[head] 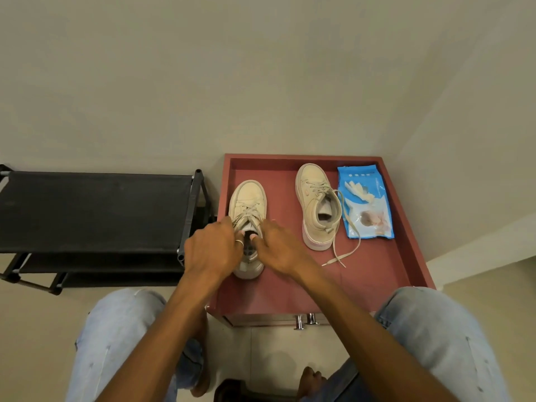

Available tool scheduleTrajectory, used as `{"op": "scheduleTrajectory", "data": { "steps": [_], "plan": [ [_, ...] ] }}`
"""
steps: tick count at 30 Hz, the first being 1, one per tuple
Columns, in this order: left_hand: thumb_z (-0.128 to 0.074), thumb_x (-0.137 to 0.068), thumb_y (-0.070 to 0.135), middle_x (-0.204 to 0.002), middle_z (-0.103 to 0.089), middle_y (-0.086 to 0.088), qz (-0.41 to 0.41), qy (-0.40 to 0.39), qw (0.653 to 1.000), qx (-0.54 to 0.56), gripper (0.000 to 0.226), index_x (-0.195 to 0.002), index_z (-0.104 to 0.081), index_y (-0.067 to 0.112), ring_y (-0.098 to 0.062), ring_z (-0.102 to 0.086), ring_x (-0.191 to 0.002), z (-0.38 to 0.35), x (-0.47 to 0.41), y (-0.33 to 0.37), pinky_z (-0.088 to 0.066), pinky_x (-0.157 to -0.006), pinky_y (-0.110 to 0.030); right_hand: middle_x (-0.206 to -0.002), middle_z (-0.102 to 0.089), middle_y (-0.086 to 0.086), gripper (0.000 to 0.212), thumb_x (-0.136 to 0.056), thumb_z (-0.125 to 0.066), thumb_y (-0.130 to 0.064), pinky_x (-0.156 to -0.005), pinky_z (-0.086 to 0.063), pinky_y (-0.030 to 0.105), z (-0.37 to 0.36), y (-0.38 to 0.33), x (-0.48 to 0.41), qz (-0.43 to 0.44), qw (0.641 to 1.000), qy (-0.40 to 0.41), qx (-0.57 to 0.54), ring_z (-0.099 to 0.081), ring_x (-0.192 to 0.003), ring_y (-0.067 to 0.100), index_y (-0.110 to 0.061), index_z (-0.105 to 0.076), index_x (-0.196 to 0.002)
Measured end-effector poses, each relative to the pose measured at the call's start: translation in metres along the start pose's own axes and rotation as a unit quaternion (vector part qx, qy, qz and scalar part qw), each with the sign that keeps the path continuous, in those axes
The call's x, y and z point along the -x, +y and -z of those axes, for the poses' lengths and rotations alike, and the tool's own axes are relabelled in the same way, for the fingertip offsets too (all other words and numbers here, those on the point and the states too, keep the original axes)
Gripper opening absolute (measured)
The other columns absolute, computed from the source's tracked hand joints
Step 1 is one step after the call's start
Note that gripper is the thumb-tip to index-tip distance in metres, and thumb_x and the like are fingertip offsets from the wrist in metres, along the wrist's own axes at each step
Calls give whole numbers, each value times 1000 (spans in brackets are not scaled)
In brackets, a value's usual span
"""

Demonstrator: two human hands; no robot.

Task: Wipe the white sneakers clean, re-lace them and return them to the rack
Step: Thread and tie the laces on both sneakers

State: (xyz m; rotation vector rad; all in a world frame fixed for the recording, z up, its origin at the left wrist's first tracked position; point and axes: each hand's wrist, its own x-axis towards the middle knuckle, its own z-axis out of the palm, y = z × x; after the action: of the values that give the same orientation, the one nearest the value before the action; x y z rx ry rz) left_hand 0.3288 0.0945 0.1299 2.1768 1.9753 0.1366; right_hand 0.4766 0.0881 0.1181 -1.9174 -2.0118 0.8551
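Head view: curled fingers of the left hand and right hand appear to pinch the flat beige lace at the collar of the near off-white leather sneaker, toe toward 12 o'clock, on the red rimmed tabletop. The second off-white sneaker stands at 2 o'clock, its lace ends trailing loose. A blue plastic wipes pack lies at 3 o'clock, a black fabric-shelved rack at 9 o'clock. Risk: uneven pulling could skip an eyelet or slide the sneaker toward the tabletop's edge. Pack print is too small to read; no brand is legible.
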Motion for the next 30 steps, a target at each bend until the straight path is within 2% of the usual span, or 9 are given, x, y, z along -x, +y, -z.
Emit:
{"op": "scheduleTrajectory", "data": {
  "steps": [3, 6, 8, 12, 18, 21, 24, 27, 30],
  "plan": [
    [-50, -102, 40, -99, -68, -4, -12, 69, 997, 33, 27, -109, -58, 16, -28, -65, -82, 6, -2, 1, -45, -61, -35, -107, -62, 17, 26, -97, -44, -28, -68, -38, 35, 25, 3, 4, -6, 996, 31, 77, -59, -96, 38, -7, -57, -106],
    [-54, -100, 38, -102, -69, -2, -47, 87, 991, 92, 24, -114, -60, 19, -25, -64, -85, 7, -5, 5, -51, -64, -37, -102, -66, 15, 29, -96, -44, -34, -77, -51, 43, 53, 7, 7, -5, 988, 76, 132, -62, -94, 37, -10, -61, -99],
    [-55, -100, 33, -108, -69, -2, -71, 88, 986, 122, 27, -122, -61, 19, -25, -65, -93, 5, -7, 12, -48, -66, -35, -108, -67, 12, 32, -97, -45, -37, -85, -50, 43, 69, 12, 10, -10, 982, 84, 170, -61, -101, 34, -12, -63, -107],
    [-57, -100, 29, -119, -69, -5, -138, 79, 973, 165, 35, -132, -60, 15, -26, -63, -110, -1, -9, 29, -49, -77, -37, -124, -62, 10, 38, -99, -45, -38, -85, -50, 40, 89, 27, 21, -24, 972, 86, 219, -58, -112, 28, -14, -57, -126],
    [-58, -99, 34, -122, -70, -4, -203, 40, 968, 143, 41, -135, -61, 16, -23, -59, -119, -17, -17, 43, -50, -96, -39, -125, -57, 10, 36, -97, -48, -35, -85, -50, 42, 84, 47, 18, -73, 966, 2, 250, -55, -111, 27, -11, -52, -124],
    [-59, -98, 34, -120, -71, -4, -215, 40, 967, 132, 38, -132, -64, 16, -23, -59, -118, -21, -20, 47, -49, -96, -39, -121, -58, 10, 38, -95, -52, -34, -84, -52, 40, 81, 57, 14, -87, 957, -36, 274, -56, -108, 27, -10, -54, -124],
    [-58, -99, 33, -119, -71, -3, -225, 40, 965, 130, 36, -130, -65, 16, -23, -59, -118, -23, -21, 52, -48, -96, -39, -114, -63, 10, 30, -94, -55, -23, -82, -54, 36, 78, 62, 8, -87, 952, -33, 292, -62, -101, 26, -10, -59, -121],
    [-57, -98, 34, -113, -72, -2, -237, 29, 963, 125, 33, -124, -66, 16, -24, -59, -113, -25, -20, 54, -50, -92, -41, -112, -66, 12, 33, -91, -56, -9, -83, -55, 34, 77, 61, 4, -89, 952, -23, 293, -65, -99, 27, -9, -59, -124],
    [-60, -97, 30, -110, -72, -3, -246, 31, 961, 123, 30, -122, -67, 16, -25, -61, -109, -24, -17, 57, -50, -87, -40, -111, -65, 15, 33, -90, -53, -6, -81, -51, 34, 76, 54, 13, -68, 957, -24, 281, -64, -99, 30, -7, -60, -121]
  ]
}}
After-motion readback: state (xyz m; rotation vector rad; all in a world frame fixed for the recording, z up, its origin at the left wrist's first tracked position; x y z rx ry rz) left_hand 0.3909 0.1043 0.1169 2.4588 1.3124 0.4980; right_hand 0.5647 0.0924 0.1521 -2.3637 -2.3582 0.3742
